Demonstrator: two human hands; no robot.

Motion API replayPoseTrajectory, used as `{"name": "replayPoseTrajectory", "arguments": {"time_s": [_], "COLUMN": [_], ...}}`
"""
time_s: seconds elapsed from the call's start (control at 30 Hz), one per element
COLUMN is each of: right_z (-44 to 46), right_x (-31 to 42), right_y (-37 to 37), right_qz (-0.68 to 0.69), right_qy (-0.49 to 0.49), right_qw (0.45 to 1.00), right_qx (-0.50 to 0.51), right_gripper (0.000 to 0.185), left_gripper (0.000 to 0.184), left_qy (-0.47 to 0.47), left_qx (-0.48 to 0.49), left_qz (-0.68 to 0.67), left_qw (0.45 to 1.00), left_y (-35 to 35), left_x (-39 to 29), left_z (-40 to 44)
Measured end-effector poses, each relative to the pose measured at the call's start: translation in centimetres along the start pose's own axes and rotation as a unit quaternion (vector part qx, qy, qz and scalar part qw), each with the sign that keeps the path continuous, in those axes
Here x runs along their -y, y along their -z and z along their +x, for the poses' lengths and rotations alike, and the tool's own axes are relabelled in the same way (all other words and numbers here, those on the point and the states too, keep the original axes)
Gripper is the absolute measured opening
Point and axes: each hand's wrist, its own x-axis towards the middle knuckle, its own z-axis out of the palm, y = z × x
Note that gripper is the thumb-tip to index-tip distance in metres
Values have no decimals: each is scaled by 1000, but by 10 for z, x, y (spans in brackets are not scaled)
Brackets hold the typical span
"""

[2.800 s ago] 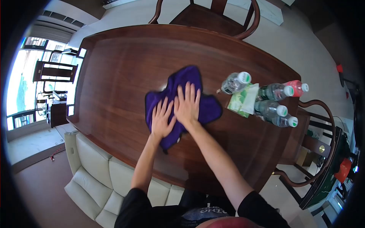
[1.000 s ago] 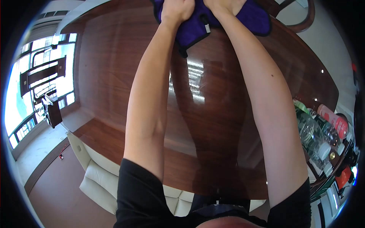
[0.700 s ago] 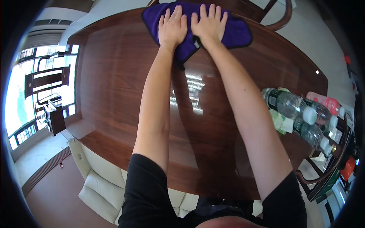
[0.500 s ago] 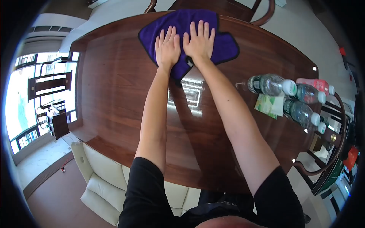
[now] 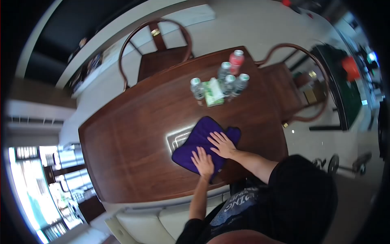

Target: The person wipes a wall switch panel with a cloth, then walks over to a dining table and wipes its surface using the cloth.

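Observation:
A purple cloth (image 5: 198, 138) with a dark border lies spread on the glossy brown wooden table (image 5: 126, 142), near its front edge. My left hand (image 5: 203, 163) presses flat on the lower part of the cloth, fingers stretched out. Up and to the right of it, my right hand (image 5: 222, 145) also rests flat on the cloth with its fingers spread. Neither hand grips the fabric. One corner of the cloth sticks out beyond my right hand.
Toward the table's far right stand several clear bottles (image 5: 197, 89), a pink bottle (image 5: 236, 61) and a green tissue pack (image 5: 213, 95). A wooden armchair (image 5: 156, 53) is at the far side, another chair (image 5: 280, 83) at the right end. A cream sofa (image 5: 146, 225) runs along the near side.
Both hands and the cloth have come from the table's far edge back toward my body. My view has turned and shifted, so the bottles now appear farther off, beyond the cloth.

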Motion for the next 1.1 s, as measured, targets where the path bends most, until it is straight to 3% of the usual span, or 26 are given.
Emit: {"name": "replayPoseTrajectory", "arguments": {"time_s": [0.13,0.23,0.3,0.37,0.43,0.5,0.53,0.57,0.6,0.63,0.7,0.73,0.8,0.87,0.97,1.0,1.03,1.07,1.1], "right_z": [-122,-167,-187,-206,-223,-249,-272,-297,-323,-352,-422,-466,-552,-654,-820,-835,-895,-898,-900], "right_x": [-50,-67,-80,-89,-100,-95,-96,-99,-101,-109,-129,-137,-134,-135,-140,-111,-128,-107,-101], "right_y": [39,75,84,81,103,131,138,146,158,168,152,140,156,133,53,102,39,81,93], "right_qz": [-60,-64,-65,-14,46,247,270,277,344,404,343,317,335,285,193,209,227,233,237], "right_qy": [-46,-169,-228,-354,-371,-430,-439,-448,-468,-483,-538,-580,-662,-732,-803,-840,-871,-894,-896], "right_qw": [996,971,960,913,912,853,855,849,814,771,753,726,634,582,559,483,402,288,272], "right_qx": [40,158,149,201,168,164,61,44,-26,-99,-162,-190,-218,-210,-78,-132,-166,-252,-259], "right_gripper": [66,69,70,73,70,61,59,59,59,60,58,56,53,45,38,39,39,39,39], "left_gripper": [62,63,68,69,79,84,86,88,97,97,88,87,84,82,79,78,77,76,75], "left_qy": [-45,-55,-100,-101,-112,-105,-53,0,-84,-102,146,178,122,83,57,54,48,43,41], "left_qx": [53,111,105,181,282,359,399,437,432,431,241,216,288,346,394,402,412,420,424], "left_qz": [-91,-121,-83,-64,-21,-35,-37,-39,33,45,80,73,43,16,-8,-11,-10,-5,1], "left_qw": [993,985,986,976,953,927,914,899,898,895,956,957,949,935,917,914,910,906,904], "left_y": [-33,-40,-48,-36,-42,-30,-23,-18,-106,-113,-122,-120,-115,-106,-93,-90,-91,-90,-91], "left_x": [-95,-130,-141,-135,-120,-113,-121,-136,-92,-115,-163,-179,-205,-232,-272,-283,-295,-305,-317], "left_z": [-83,-105,-107,-101,-84,-72,-65,-59,-45,-44,-46,-51,-51,-57,-67,-69,-69,-71,-73]}}
